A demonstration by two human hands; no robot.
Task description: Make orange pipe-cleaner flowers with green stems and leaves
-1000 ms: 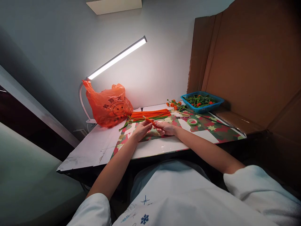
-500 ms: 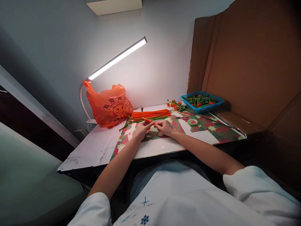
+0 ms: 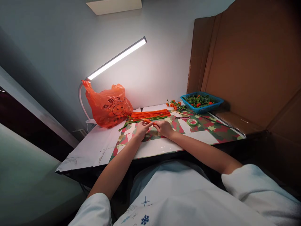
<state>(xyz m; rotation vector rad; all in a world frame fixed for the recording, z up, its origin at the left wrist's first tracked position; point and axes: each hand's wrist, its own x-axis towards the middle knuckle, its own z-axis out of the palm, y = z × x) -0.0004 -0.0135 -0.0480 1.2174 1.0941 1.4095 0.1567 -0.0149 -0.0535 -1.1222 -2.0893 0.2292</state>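
Observation:
Near the middle of the table, my left hand [image 3: 142,129] pinches a thin pale stick with an orange pipe cleaner [image 3: 147,121] coiled round it. My right hand [image 3: 165,128] faces it, thumb and fingers closed on the orange pipe cleaner's other part; the fingers partly hide it. Just behind the hands lies a bundle of straight orange pipe cleaners [image 3: 150,115], with green pipe cleaners [image 3: 161,118] along its near side. Right of my right hand are a roll of green tape [image 3: 188,122] and a slim dark pinkish tool [image 3: 182,118] whose kind I cannot make out.
An orange plastic bag [image 3: 105,108] stands at the left below a lit desk lamp [image 3: 117,58]. At the back right, a blue basket [image 3: 202,110] holds green and orange pieces, beside orange flowers [image 3: 173,104]. A tall cardboard sheet [image 3: 246,62] borders the right side.
My hands stay nearly in place, with the coiled orange pipe cleaner turned slightly and lying a little lower between them. The view has shifted very slightly.

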